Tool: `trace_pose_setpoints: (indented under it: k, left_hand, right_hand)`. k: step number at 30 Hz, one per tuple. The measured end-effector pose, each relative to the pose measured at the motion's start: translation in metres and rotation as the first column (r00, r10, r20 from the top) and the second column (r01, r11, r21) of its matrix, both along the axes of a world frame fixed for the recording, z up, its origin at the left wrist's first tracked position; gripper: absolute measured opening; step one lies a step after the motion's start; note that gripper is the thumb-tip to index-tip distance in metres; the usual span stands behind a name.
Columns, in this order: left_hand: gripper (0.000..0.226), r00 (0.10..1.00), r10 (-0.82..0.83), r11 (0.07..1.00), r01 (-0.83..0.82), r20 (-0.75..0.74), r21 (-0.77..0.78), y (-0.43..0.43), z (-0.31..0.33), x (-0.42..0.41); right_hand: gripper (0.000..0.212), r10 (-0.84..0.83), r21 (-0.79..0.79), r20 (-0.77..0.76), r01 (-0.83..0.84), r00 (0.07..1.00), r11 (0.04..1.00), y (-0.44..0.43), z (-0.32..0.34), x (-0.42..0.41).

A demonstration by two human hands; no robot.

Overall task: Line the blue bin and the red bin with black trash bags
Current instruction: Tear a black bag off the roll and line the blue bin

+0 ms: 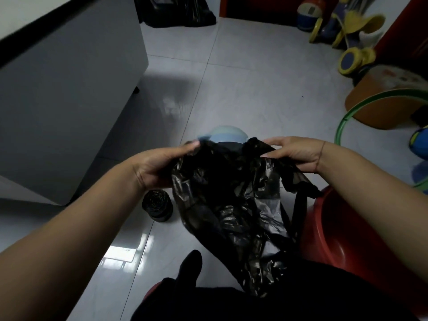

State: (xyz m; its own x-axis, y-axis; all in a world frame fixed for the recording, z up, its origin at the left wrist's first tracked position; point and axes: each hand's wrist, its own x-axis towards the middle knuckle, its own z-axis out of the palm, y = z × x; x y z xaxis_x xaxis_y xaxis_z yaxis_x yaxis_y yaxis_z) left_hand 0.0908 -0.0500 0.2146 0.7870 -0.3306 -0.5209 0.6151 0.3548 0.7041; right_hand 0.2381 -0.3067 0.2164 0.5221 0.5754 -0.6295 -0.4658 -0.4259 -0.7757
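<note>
Risk lies mostly in how thin the plastic is and how little of the target can be seen. Furthest left, a roll of bags [157, 206] stands on end on the tiled floor [254, 77], just beside the hanging plastic; a swing of the bag could tip it and send it rolling away. The left hand [159, 162] pinches one side of the mouth of the black bag [231, 205] between thumb and curled fingers. The bag hangs crumpled and twisted below, and its mouth looks only partly parted. Pulling hard to separate the clinging layers could tear the rim or stretch a hole in it. Behind the bag, between the two hands, only the far rim of the blue bin [228, 135] shows, so the bag hides most of the opening it probably has to enter. Lowered blind, it could land beside the bin or bunch up on the rim without reaching the bottom, and trapped air could then lift the liner out. The right hand [294, 151] holds the opposite edge between thumb and nearly straight fingers, a light grip that slick plastic may slide out of. The red bin [335, 228] sits close under the right forearm, its inside showing bare red, and a loose strip of the bag dangles over its edge, where it could catch or nudge the bin.
</note>
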Motion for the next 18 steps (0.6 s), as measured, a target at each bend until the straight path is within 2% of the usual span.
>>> trace_pose_setpoints:
  k: [2, 3, 4, 5, 6, 7, 8, 9, 10, 12, 13, 14, 16, 18]
  left_hand:
    - [0.045, 1.000, -0.003, 0.958, 0.008, -0.021, 0.286, 0.001, -0.005, 0.007]
    - [0.038, 0.998, 0.057, 0.870, -0.039, -0.021, 0.492, 0.000, -0.009, 0.010]
    - [0.027, 0.992, 0.123, 0.702, -0.095, 0.011, 0.706, -0.001, -0.015, 0.014]
    - [0.013, 0.983, 0.167, 0.477, -0.144, 0.072, 0.867, -0.003, -0.021, 0.017]
    - [0.007, 0.976, 0.168, 0.264, -0.179, 0.138, 0.948, -0.005, -0.024, 0.019]
    - [0.016, 0.968, 0.154, 0.105, -0.217, 0.200, 0.971, -0.007, -0.027, 0.023]
    - [0.020, 0.958, 0.144, 0.045, -0.257, 0.249, 0.965, -0.007, -0.030, 0.026]
    - [0.019, 0.949, 0.152, 0.068, -0.290, 0.277, 0.955, -0.006, -0.032, 0.031]
    - [0.014, 0.945, 0.161, 0.167, -0.310, 0.284, 0.936, -0.004, -0.035, 0.038]
    - [0.024, 0.962, 0.151, 0.442, -0.270, 0.225, 0.855, -0.001, -0.034, 0.048]
    - [0.032, 0.978, 0.125, 0.555, -0.208, 0.167, 0.805, 0.000, -0.033, 0.050]
    - [0.036, 0.985, 0.100, 0.615, -0.171, 0.138, 0.770, 0.003, -0.033, 0.053]
    - [0.037, 0.977, 0.137, 0.644, -0.211, 0.161, 0.735, 0.007, -0.040, 0.059]
    - [0.034, 0.942, 0.270, 0.636, -0.331, 0.201, 0.697, 0.008, -0.053, 0.067]
  right_hand:
    - [0.041, -0.007, -0.218, 0.277, 0.070, 0.961, 0.974, 0.000, -0.008, 0.005]
    - [0.038, 0.068, -0.359, 0.440, 0.106, 0.895, 0.927, 0.000, -0.012, 0.009]
    - [0.032, 0.178, -0.491, 0.564, 0.153, 0.807, 0.858, 0.000, -0.017, 0.014]
    - [0.025, 0.280, -0.590, 0.617, 0.198, 0.735, 0.783, 0.000, -0.020, 0.016]
    - [0.017, 0.344, -0.646, 0.631, 0.225, 0.696, 0.730, 0.002, -0.021, 0.017]
    - [0.011, 0.373, -0.668, 0.633, 0.235, 0.678, 0.707, 0.004, -0.023, 0.018]
    - [0.013, 0.373, -0.667, 0.631, 0.231, 0.680, 0.708, 0.006, -0.026, 0.020]
    - [0.019, 0.331, -0.638, 0.616, 0.206, 0.715, 0.742, 0.008, -0.028, 0.022]
    - [0.022, 0.232, -0.563, 0.568, 0.167, 0.790, 0.810, 0.009, -0.029, 0.023]
    - [0.019, 0.044, -0.382, 0.320, 0.087, 0.946, 0.920, 0.009, -0.028, 0.024]
    - [0.014, 0.013, -0.312, 0.206, 0.053, 0.979, 0.949, 0.008, -0.028, 0.025]
    - [0.011, 0.005, -0.271, 0.159, 0.039, 0.987, 0.962, 0.006, -0.030, 0.029]
    - [0.013, -0.084, -0.216, 0.208, 0.130, 0.974, 0.968, 0.005, -0.039, 0.036]
    - [0.016, -0.294, -0.118, 0.238, 0.327, 0.926, 0.938, 0.010, -0.053, 0.042]
